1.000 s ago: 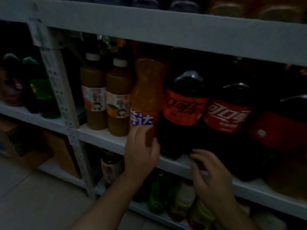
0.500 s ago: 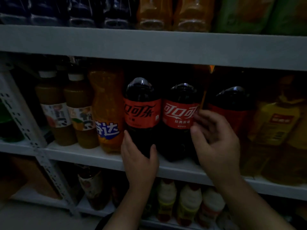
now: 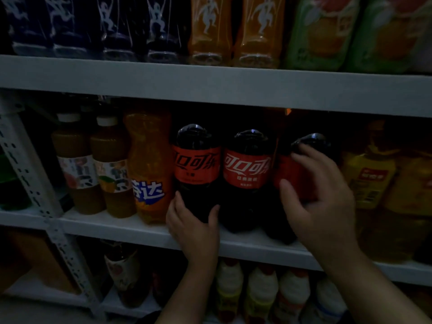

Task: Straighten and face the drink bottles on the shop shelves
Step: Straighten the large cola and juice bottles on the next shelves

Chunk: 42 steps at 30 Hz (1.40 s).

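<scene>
the right cola stands on the middle shelf, last in a row of three, just beside the mid cola. its red label shows no lettering toward the camera, while the mid cola and the left cola show theirs, so facing this bottle looks to be the step in hand. the next move calls for a twist about its upright axis until the lettering faces front, with the base kept flat and in line with its neighbours. the right hand wraps it from the front-right, fingers curled over the shoulder and thumb low on the label. the left hand grips the left cola's lower body, thumb on one side and fingers on the other, the forearm angled up from below the shelf. an orange soda stands just left.
</scene>
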{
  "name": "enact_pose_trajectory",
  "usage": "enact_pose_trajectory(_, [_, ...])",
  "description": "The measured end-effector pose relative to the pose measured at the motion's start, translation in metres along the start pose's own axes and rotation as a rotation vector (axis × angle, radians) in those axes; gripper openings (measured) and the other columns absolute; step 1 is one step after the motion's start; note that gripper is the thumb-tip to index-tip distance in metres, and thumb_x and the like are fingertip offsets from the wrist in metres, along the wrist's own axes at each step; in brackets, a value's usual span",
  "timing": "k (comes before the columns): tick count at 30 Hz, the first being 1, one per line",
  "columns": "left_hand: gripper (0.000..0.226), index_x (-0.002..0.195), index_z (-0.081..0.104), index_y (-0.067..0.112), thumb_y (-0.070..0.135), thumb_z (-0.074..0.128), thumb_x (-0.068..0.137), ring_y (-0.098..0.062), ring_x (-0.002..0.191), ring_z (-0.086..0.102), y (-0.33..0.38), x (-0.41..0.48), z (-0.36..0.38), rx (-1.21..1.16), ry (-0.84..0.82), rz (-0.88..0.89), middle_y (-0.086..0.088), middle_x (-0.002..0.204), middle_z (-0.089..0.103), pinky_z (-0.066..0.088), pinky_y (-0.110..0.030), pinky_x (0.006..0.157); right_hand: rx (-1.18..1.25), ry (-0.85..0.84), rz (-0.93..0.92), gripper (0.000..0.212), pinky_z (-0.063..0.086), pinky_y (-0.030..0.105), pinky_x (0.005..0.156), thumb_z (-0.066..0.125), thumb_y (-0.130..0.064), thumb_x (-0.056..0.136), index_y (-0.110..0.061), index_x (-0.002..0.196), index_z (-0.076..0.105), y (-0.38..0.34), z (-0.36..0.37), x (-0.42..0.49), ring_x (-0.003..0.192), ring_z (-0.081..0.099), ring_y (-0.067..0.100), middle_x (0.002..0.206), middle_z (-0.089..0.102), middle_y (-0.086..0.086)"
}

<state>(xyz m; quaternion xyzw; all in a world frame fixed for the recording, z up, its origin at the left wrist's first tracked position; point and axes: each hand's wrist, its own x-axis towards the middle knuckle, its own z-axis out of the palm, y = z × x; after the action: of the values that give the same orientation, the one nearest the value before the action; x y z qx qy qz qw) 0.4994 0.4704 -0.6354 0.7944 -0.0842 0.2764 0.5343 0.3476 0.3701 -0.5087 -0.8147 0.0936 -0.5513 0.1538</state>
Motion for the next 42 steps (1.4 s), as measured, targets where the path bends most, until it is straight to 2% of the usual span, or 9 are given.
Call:
enact_pose_trajectory(7, [0.096, 0.143, 0.030, 0.007, 0.044, 0.079, 0.069, -0.036, 0.128, 0.034, -0.009, -0.001, 0.004, 0.002, 0.006, 0.040, -0.020, 0.138, 0.041, 0.029, -0.050, 0.105, -0.104, 0.079, 0.240, 0.038, 0.041, 0.035, 0.100, 0.061, -0.004, 0.084, -0.002, 0.122, 0.056, 0.044, -0.037, -0.030, 0.119, 0.050, 0.019, 0.125, 0.054, 0.009])
enact_pose_trajectory(11, [0.097, 0.143, 0.029, 0.005, 0.038, 0.081, 0.069, -0.036, 0.129, 0.032, -0.010, -0.004, 0.002, -0.002, 0.000, 0.039, -0.021, 0.139, 0.038, 0.027, -0.050, 0.107, -0.099, 0.067, 0.271, 0.058, 0.034, 0.022, 0.098, 0.062, -0.036, 0.085, -0.009, 0.133, 0.047, 0.039, -0.027, 0.015, 0.117, 0.038, 0.005, 0.133, 0.048, 0.008])
enact_pose_trajectory(15, [0.085, 0.143, 0.028, 0.006, 0.028, 0.075, 0.076, -0.038, 0.130, 0.030, 0.001, -0.015, -0.002, -0.010, -0.005, 0.005, -0.022, 0.140, 0.034, 0.026, -0.052, 0.106, -0.332, -0.041, 0.292, 0.098, 0.039, 0.035, 0.093, 0.062, -0.071, 0.067, -0.018, 0.142, 0.026, 0.031, 0.000, 0.043, 0.126, 0.038, 0.021, 0.141, 0.035, 0.007])
enact_pose_trajectory(18, [0.072, 0.137, 0.035, 0.006, 0.027, 0.061, 0.073, -0.037, 0.129, 0.031, 0.018, -0.036, -0.004, -0.098, 0.006, 0.154, -0.021, 0.139, 0.032, 0.025, -0.049, 0.106, -0.478, -0.049, 0.308, 0.111, 0.048, 0.043, 0.082, 0.068, -0.075, 0.056, -0.022, 0.140, 0.019, 0.031, 0.011, 0.052, 0.121, 0.044, 0.031, 0.136, 0.039, 0.011])
enact_pose_trajectory(24, [0.054, 0.129, 0.043, 0.008, 0.025, 0.054, 0.079, -0.014, 0.126, 0.037, 0.054, -0.063, -0.001, -0.349, -0.255, 0.511, -0.009, 0.131, 0.042, 0.030, -0.029, 0.108, -0.482, -0.023, 0.204, 0.107, 0.048, 0.038, 0.074, 0.076, -0.059, 0.058, -0.025, 0.138, 0.015, 0.039, 0.008, 0.055, 0.109, 0.051, 0.034, 0.123, 0.044, 0.012])
enact_pose_trajectory(29, [0.052, 0.132, 0.049, 0.008, 0.021, 0.056, 0.082, -0.007, 0.123, 0.039, 0.079, -0.065, -0.001, -0.315, -0.466, 0.421, -0.003, 0.132, 0.047, 0.033, -0.023, 0.104, -0.402, -0.068, 0.179, 0.097, 0.042, 0.031, 0.075, 0.074, -0.057, 0.059, -0.016, 0.135, 0.031, 0.045, -0.003, 0.060, 0.107, 0.051, 0.030, 0.117, 0.045, 0.008])
enact_pose_trajectory(32, [0.074, 0.149, 0.026, 0.017, 0.020, 0.062, 0.084, -0.009, 0.135, 0.030, 0.092, -0.075, 0.004, -0.281, -0.616, 0.275, 0.000, 0.150, 0.033, 0.025, -0.027, 0.110, -0.399, -0.079, 0.153, 0.090, 0.041, 0.029, 0.073, 0.071, -0.059, 0.063, -0.015, 0.132, 0.035, 0.042, -0.001, 0.057, 0.107, 0.050, 0.029, 0.117, 0.045, 0.009])
enact_pose_trajectory(35, [0.084, 0.146, 0.017, 0.038, 0.025, 0.067, 0.080, 0.000, 0.132, 0.032, 0.108, -0.081, 0.009, -0.437, -0.738, 0.149, 0.015, 0.147, 0.033, 0.031, -0.028, 0.108, -0.417, -0.069, 0.207, 0.101, 0.045, 0.033, 0.075, 0.069, -0.071, 0.059, -0.012, 0.133, 0.035, 0.039, 0.005, 0.059, 0.111, 0.048, 0.028, 0.120, 0.046, 0.009])
enact_pose_trajectory(42, [0.104, 0.151, 0.015, 0.011, 0.051, 0.064, 0.068, -0.023, 0.139, 0.029, 0.123, -0.096, 0.017, -0.347, -0.667, 0.034, -0.007, 0.153, 0.029, 0.030, -0.045, 0.111, -0.482, 0.037, 0.250, 0.090, 0.045, 0.034, 0.075, 0.076, -0.067, 0.050, -0.011, 0.115, 0.047, 0.031, 0.019, 0.066, 0.100, 0.052, 0.029, 0.107, 0.052, 0.010])
